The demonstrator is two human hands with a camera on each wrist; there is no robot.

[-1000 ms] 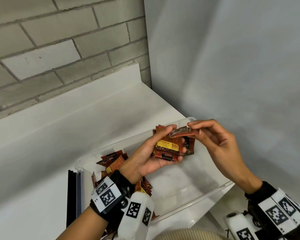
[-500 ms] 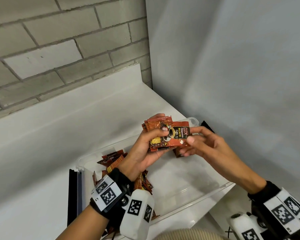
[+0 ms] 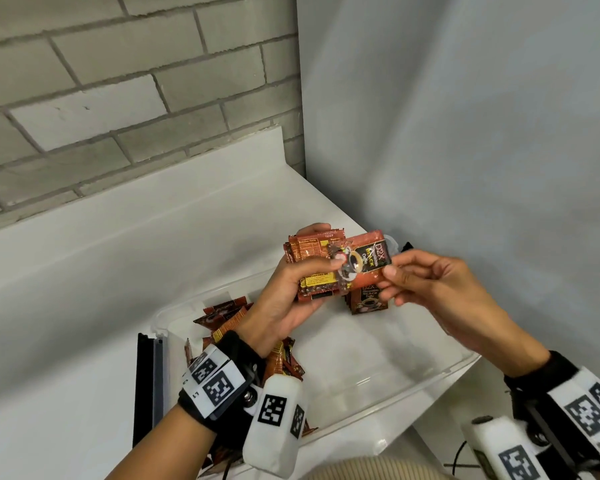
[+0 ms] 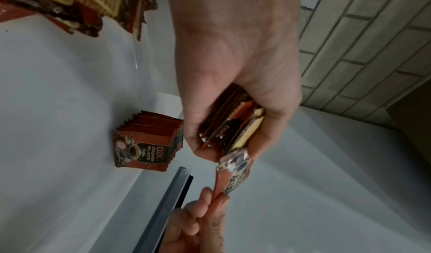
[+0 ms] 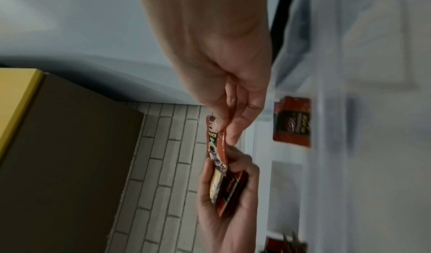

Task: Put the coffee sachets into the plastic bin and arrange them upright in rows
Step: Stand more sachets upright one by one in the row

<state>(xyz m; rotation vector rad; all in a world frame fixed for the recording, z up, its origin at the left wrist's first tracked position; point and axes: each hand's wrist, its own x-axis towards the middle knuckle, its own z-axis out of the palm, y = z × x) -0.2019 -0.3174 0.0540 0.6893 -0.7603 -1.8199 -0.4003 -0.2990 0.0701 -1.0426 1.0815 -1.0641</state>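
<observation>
Coffee sachets sit in three lots: a stack [image 3: 314,271] gripped in the left hand [image 3: 284,303], a short upright row [image 3: 368,299] standing on the floor of the plastic bin [image 3: 378,407] toward its far end, and a loose heap [image 3: 222,320] at the bin's near-left end, at about 8 o'clock from the hands. One sachet [image 3: 364,265] is pinched by its edge between the thumb and fingertips of the right hand [image 3: 440,299], its other end touching the top of the stack; both hands hang above the bin. The left fingers and thumb curl round the stack.

Judging by this, the step in hand is sorting and squaring sachets into one stack so all face alike. The next move probably calls for lowering them on edge against the standing row, at about 6 o'clock beneath the pinched sachet, without toppling it.

Fronts read "D2X", "BLACK" and "Coffee" beside a pictured cup; a back carries a yellow panel and what looks like "Nutrition Facts", too small to confirm. Beyond the bin's left end lies a dark strip [image 3: 146,386]; behind runs a grey brick wall [image 3: 118,98]
</observation>
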